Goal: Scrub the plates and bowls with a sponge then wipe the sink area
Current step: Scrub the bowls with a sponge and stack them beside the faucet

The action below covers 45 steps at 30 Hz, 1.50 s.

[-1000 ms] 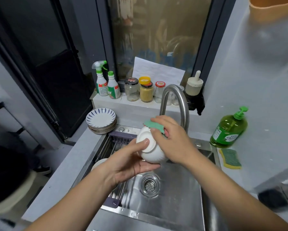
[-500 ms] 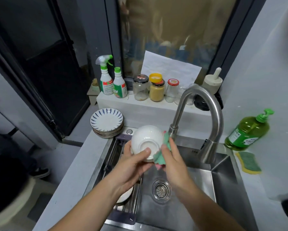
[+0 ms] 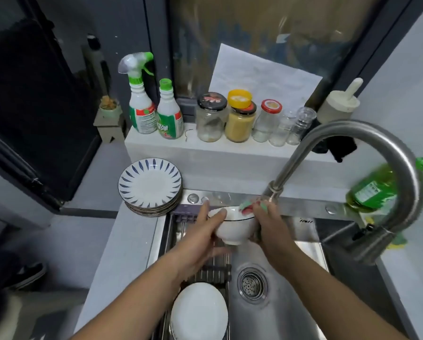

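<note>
Over the steel sink (image 3: 286, 300) my left hand (image 3: 203, 239) grips a white bowl (image 3: 232, 229) by its near rim, thumb over the edge. The bowl is upright with its mouth tilted away from me. My right hand (image 3: 270, 229) holds a green and pink sponge (image 3: 248, 207) against the bowl's right rim. A stack of blue-patterned plates (image 3: 150, 185) sits on the counter left of the sink. Another white bowl (image 3: 199, 312) lies upside down on the rack (image 3: 215, 268) over the sink's left side.
The curved steel faucet (image 3: 367, 173) arches over the sink on the right. A green soap bottle (image 3: 374, 187) stands behind it. Spray bottles (image 3: 141, 101) and several jars (image 3: 239, 119) line the window ledge. The drain (image 3: 252, 284) sits below my hands.
The bowl has been turned from bottom-up to upright. The sponge moved from the bowl's side to its rim. My view has moved closer and further down over the sink.
</note>
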### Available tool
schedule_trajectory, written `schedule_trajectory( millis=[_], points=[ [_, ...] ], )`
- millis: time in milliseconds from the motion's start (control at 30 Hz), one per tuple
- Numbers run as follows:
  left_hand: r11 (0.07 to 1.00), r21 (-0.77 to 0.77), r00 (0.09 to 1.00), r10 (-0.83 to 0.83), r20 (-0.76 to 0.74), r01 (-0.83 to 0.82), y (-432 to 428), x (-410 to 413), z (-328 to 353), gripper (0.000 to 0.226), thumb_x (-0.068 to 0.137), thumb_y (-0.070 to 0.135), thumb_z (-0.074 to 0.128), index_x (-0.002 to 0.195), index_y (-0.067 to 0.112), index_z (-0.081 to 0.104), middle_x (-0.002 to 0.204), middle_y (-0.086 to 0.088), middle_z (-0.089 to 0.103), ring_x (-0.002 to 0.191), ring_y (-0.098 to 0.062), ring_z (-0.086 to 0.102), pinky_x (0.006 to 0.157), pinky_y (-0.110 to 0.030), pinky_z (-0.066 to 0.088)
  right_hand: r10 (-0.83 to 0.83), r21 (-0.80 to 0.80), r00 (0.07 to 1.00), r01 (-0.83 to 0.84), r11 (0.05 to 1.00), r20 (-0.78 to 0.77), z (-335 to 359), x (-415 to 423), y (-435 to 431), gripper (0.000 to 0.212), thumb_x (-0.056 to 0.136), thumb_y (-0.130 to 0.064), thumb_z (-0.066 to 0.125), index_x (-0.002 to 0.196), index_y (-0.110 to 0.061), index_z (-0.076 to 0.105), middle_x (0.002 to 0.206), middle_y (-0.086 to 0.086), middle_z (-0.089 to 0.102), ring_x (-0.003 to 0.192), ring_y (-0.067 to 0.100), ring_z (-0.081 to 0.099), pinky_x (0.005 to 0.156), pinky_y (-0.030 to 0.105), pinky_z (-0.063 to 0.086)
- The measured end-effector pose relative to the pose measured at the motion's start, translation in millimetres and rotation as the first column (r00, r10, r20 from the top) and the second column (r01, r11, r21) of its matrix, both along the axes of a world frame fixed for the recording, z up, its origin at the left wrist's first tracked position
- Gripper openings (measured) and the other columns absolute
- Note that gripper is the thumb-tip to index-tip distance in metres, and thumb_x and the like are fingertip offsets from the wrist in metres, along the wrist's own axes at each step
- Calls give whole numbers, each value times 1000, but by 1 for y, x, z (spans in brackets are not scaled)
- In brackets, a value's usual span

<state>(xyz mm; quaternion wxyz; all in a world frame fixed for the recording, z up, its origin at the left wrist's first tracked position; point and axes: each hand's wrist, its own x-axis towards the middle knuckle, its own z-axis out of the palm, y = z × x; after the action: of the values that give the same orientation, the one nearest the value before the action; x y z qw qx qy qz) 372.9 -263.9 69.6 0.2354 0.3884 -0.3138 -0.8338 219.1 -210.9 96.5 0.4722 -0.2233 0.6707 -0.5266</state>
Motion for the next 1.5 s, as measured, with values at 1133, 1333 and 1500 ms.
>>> schedule_trajectory(
  millis=[1133, 1333, 1500],
  points=[
    [993, -121, 956, 35, 290, 0, -132, -71, -79, 57, 83, 60, 57, 127, 24, 62, 126, -8, 69, 117, -30, 67, 95, -55, 58, -79, 24, 884, 101, 995, -461, -112, -40, -136, 23, 102, -28, 43, 114, -34, 61, 126, 5, 60, 113, 20, 58, 102, 42, 48],
    [988, -152, 962, 67, 265, -27, -126, -68, -68, 65, 79, 62, 59, 128, 19, 58, 128, -8, 69, 119, -29, 66, 100, -53, 55, -136, -35, 781, 145, 989, -609, -97, -35, -135, 31, 104, -7, 39, 131, -7, 54, 134, 5, 51, 122, 16, 47, 92, 7, 23],
    [974, -224, 949, 105, 298, -38, -116, -61, -56, 33, 98, 45, 55, 108, 14, 52, 101, -5, 60, 94, -25, 70, 76, -36, 59, -200, -163, 754, 125, 979, -626, -80, -27, -128, 31, 103, -8, 41, 131, -10, 54, 130, 6, 56, 118, 18, 51, 98, 3, 30]
  ],
)
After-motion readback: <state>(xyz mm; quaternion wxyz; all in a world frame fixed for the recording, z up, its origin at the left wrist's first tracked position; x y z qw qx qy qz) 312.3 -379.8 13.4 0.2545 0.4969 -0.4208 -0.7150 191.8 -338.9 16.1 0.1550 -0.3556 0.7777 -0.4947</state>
